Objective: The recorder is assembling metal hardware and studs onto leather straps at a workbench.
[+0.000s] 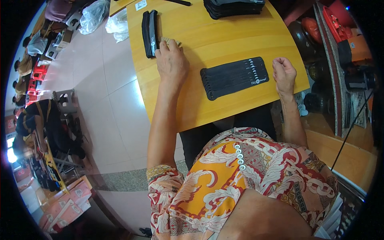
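A row of overlapping black fabric straps with white printed marks lies fanned out on the yellow wooden table. Left of it, my left hand rests with bent fingers on a small tan piece, mostly covered by the fingers. A narrow black folded bundle lies just beyond that hand. At the right table edge, beside the straps, my right hand is closed in a pinch; anything between its fingers is too small or hidden to tell.
A thick pile of black pieces sits at the far table edge. Clear plastic bags are on the floor at far left. Shelving with a red basin stands on the right. Another person bends over a table at left.
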`<state>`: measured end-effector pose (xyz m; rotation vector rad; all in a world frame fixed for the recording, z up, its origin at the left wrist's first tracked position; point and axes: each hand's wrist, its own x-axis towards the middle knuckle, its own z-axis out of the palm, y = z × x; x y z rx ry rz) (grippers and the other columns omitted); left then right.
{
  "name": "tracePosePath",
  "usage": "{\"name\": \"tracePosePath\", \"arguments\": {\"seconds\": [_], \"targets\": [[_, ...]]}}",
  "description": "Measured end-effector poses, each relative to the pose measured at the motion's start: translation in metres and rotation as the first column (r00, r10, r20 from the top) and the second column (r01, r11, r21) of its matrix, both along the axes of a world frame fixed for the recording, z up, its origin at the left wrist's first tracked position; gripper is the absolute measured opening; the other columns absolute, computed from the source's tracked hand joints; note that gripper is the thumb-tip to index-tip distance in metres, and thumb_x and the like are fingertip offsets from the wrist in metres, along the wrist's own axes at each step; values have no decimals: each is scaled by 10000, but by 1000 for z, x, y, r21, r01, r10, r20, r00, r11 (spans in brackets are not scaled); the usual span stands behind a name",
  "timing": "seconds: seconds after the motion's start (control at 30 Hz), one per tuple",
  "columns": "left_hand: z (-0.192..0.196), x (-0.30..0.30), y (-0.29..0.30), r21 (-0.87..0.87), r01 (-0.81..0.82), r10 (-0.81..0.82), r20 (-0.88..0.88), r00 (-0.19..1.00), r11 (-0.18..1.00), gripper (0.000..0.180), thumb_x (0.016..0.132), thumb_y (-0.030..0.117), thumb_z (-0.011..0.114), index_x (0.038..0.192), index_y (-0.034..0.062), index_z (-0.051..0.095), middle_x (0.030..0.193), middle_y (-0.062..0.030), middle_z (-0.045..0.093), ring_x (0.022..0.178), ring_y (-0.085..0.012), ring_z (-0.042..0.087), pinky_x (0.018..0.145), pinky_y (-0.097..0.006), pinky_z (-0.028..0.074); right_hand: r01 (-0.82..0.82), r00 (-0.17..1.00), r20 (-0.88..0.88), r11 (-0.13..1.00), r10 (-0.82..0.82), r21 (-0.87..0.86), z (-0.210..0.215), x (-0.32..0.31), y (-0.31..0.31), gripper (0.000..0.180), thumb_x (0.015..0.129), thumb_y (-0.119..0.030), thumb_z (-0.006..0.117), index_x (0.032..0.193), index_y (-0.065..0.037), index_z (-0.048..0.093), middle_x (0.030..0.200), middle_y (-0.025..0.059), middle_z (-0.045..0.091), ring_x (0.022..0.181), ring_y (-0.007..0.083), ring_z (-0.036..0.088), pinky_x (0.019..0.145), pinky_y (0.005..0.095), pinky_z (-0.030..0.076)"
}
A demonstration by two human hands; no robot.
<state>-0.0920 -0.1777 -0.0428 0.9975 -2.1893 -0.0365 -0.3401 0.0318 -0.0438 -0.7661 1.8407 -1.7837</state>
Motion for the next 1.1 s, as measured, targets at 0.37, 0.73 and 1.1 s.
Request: {"name": "tracePosePath", "arguments": {"seconds": [0.37, 0.73, 1.1], "targets": [[15, 32, 55, 328, 365, -409, 73, 910, 871, 140, 751, 49, 606, 887, 23, 627, 1064, -110, 606, 813, -296, 534, 764, -360, 421, 79, 929, -370, 980, -6, 182, -19, -6, 3, 105, 842, -84, 577, 870, 15, 562, 736, -11, 546, 661, 56, 493, 584, 200, 412], [1, 46, 103, 326, 356, -348, -83, 934, 876, 156, 635, 31, 693, 773, 57, 625, 955, -27, 623, 782, -241, 514, 723, -356, 380, 32, 919, -392, 984, 39, 174, -18, -1, 5, 83, 832, -74, 585, 846, 6, 566, 700, -14, 537, 638, 61, 484, 565, 212, 410], [-6, 42, 102, 314, 336, -302, -153, 941, 888, 139, 639, 29, 693, 758, 51, 625, 930, -39, 632, 764, -240, 520, 722, -349, 393, -8, 920, -385, 986, 72, 165, -12, 2, 4, 96, 832, -77, 581, 863, 13, 565, 709, -2, 549, 653, 66, 502, 586, 216, 425]]}}
